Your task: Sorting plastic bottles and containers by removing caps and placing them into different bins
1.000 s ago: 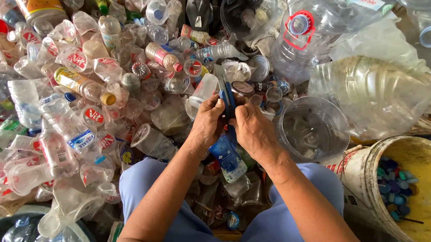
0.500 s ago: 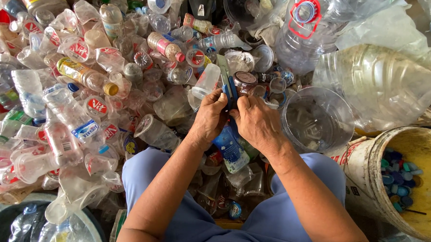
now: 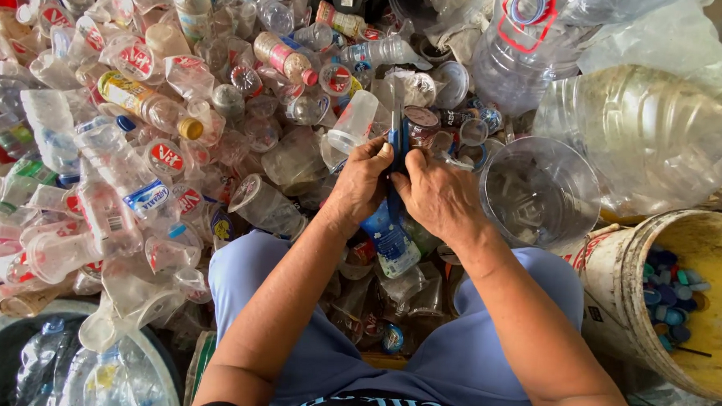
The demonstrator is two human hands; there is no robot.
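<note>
I see my left hand (image 3: 360, 181) and right hand (image 3: 438, 192) pressed together, both clamped on a clear plastic bottle with a blue label (image 3: 392, 243) and a blue-handled blade (image 3: 397, 135) pointing to twelve o'clock. I'd keep the bottle pinned and cut away from my fingers. A bucket of caps (image 3: 617, 279) sits at four o'clock.

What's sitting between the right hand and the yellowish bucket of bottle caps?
In the head view, an open clear plastic tub lies between the right hand and the bucket; its rim nearly meets the hand.
</note>
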